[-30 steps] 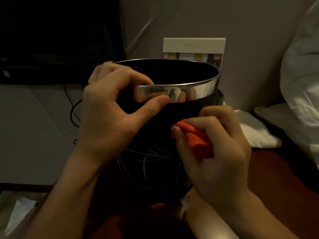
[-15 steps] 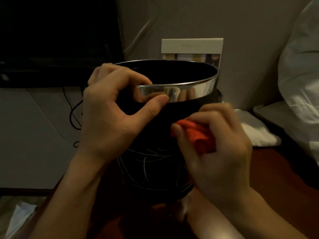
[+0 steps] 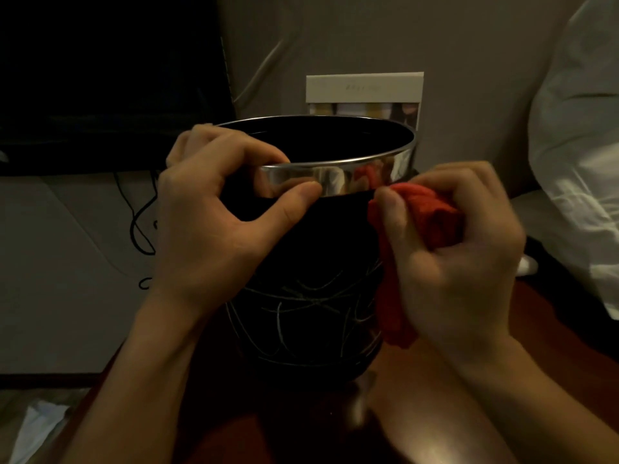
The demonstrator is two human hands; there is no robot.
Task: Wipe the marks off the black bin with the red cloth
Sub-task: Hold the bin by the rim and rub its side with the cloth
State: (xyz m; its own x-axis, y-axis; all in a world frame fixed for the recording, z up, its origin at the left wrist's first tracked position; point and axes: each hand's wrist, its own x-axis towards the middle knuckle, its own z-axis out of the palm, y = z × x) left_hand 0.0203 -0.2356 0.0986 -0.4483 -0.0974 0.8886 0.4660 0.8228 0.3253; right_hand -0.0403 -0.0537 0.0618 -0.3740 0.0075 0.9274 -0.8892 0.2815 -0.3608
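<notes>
The black bin [image 3: 311,249] stands upright on a reddish-brown table, with a shiny metal band around its rim. Pale scribbled marks [image 3: 301,313] cover its lower front. My left hand [image 3: 214,226] pinches the rim at the left, thumb on the metal band and fingers over the edge. My right hand [image 3: 459,259] is closed around the bunched red cloth [image 3: 425,212], which presses against the bin's right side just under the band. A tail of the cloth hangs down beside the marks.
A pale card box [image 3: 365,95] stands behind the bin against the wall. White bedding [image 3: 576,169] fills the right side. A dark screen [image 3: 107,78] and black cables [image 3: 140,222] are at the left. White paper [image 3: 37,426] lies at the bottom left.
My right hand has carried the red cloth up and to the right along the bin's side, up to the metal band. My left hand keeps its hold on the rim.
</notes>
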